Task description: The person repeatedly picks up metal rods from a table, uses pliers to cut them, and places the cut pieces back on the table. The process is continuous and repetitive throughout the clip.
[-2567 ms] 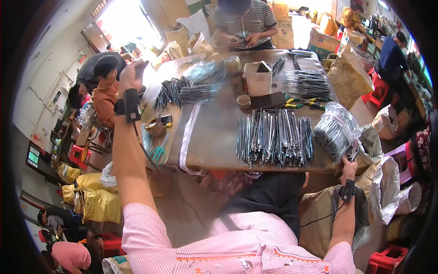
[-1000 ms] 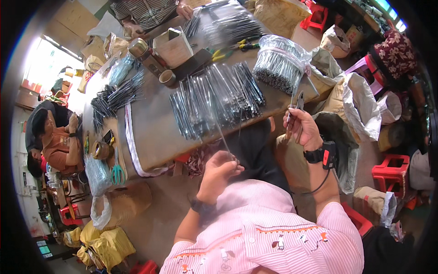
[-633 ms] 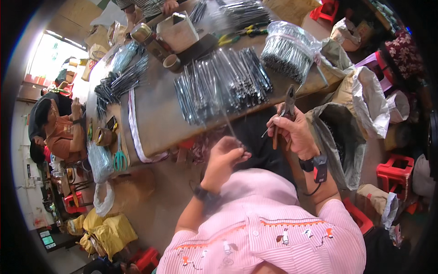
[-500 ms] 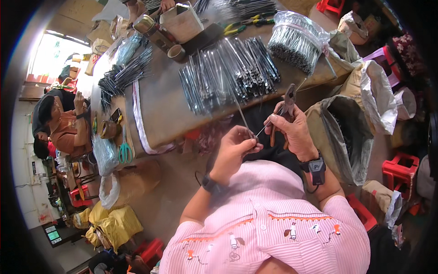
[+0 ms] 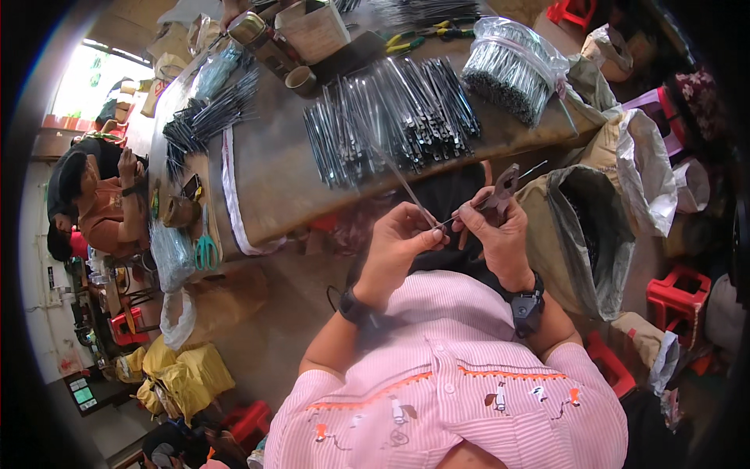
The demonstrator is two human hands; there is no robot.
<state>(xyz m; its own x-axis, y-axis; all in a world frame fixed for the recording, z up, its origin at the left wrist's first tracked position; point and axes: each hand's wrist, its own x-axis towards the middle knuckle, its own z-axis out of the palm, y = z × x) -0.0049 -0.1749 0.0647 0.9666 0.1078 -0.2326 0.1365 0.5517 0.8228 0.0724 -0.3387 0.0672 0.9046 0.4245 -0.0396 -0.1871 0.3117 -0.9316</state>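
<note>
My left hand is closed, pinching a long thin metal rod that slants up towards the table edge. My right hand is closed around a pair of pliers, whose jaws point up and to the right. Its thumb and fingertips also pinch a thin dark wire that runs across to the left fingertips. Both hands are close together, just off the near edge of the table. How the rod and wire meet is too small to make out. A wide row of similar metal rods lies on the table beyond my hands.
A plastic-wrapped bundle of rods stands at the table's right. An open sack sits beside my right arm. Farther back are a metal flask, a cup and yellow-handled pliers. Another person sits at the left.
My right hand has turned, tipping the pliers further to the right, and its fingertips have come closer to my left hand. The left hand still pinches the rod.
</note>
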